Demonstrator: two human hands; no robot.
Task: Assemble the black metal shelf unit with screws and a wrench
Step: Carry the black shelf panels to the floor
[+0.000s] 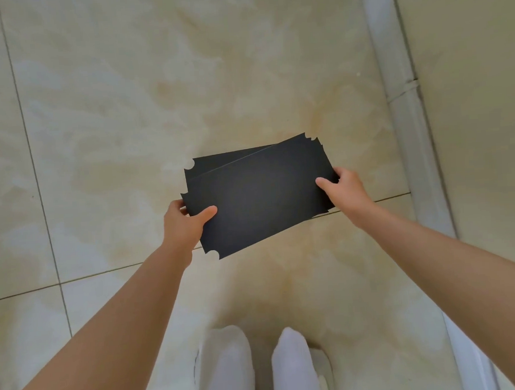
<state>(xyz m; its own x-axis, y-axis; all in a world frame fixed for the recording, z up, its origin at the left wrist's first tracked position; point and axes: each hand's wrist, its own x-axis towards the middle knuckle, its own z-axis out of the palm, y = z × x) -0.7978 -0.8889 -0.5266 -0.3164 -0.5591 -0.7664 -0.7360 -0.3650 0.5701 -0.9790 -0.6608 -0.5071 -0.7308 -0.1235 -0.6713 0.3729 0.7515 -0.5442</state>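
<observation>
On my feed I can read no text, label, brand or number: the black shelf panels (259,194) show plain matte faces, the floor tiles (124,112) only marbled veining.

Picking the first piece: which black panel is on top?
The top panel, its whole face showing; the lower panel only peeks out past its far edge.

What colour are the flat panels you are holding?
Plain matte black metal shelf panels with notched corners, seen in the head view.
</observation>
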